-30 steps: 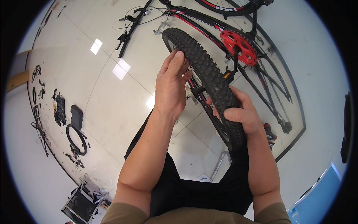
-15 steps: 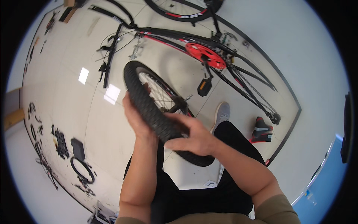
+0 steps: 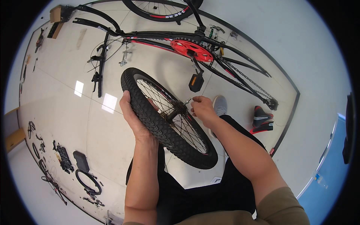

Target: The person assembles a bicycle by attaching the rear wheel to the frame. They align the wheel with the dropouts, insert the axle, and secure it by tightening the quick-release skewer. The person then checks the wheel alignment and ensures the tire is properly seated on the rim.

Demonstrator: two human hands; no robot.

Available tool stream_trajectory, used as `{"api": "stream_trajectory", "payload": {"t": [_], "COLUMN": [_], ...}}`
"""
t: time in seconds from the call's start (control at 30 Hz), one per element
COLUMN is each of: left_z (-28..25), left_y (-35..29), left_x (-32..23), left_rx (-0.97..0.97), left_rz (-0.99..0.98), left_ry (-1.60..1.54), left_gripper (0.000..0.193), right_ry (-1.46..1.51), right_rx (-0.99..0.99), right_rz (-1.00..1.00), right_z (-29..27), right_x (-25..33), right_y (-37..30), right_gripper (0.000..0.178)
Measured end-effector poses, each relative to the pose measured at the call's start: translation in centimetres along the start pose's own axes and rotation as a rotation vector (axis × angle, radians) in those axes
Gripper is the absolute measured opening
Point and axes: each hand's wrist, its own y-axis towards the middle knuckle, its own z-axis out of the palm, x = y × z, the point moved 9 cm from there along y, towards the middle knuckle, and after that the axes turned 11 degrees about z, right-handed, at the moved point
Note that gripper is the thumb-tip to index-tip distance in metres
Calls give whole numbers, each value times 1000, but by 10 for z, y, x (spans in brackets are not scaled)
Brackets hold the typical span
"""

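Note:
I hold a bicycle wheel [image 3: 157,123] tilted in front of me, its knobby black tyre turned toward me. My left hand [image 3: 132,118] is closed round the tyre on the left, the thumb outside and the other fingers partly hidden behind the rim. My right hand [image 3: 203,109] is beyond the wheel's right side, fingers pinched at the silver axle end [image 3: 188,101] that sticks out of the hub [image 3: 176,109]. The fingertips look to be touching it. Thin dark spokes run from the hub to the rim.
A black and red bicycle frame [image 3: 150,35] lies beyond the wheel, with a red chainring [image 3: 183,48] and a pedal [image 3: 196,82]. Another wheel [image 3: 161,17] is behind it. Handlebars [image 3: 101,71] lie left, a saddle [image 3: 261,119] right. A black ring [image 3: 89,182] and several parts lie lower left.
My right hand has let go of the tyre and moved up and right to the axle end. The wheel has turned slightly, showing more spokes. My left hand still grips the tyre.

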Motion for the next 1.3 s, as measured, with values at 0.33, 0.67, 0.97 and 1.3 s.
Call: {"api": "stream_trajectory", "payload": {"t": [0.33, 0.67, 0.97, 1.3], "left_z": [-4, -8, -9, -9], "left_y": [0, 1, 6, 13], "left_x": [-1, 2, 2, 1], "left_rx": [96, 39, 50, 61], "left_rz": [35, -19, -17, -35], "left_ry": [-64, 6, -14, -45], "left_gripper": [46, 49, 50, 49], "right_ry": [-7, 194, 226, 244], "right_rx": [143, 282, 228, 205], "right_rz": [69, 170, 157, 181], "right_z": [11, 25, 25, 24], "right_x": [-3, -20, -12, -13], "right_y": [-1, -1, -2, 2], "right_gripper": [33, 16, 21, 20]}}
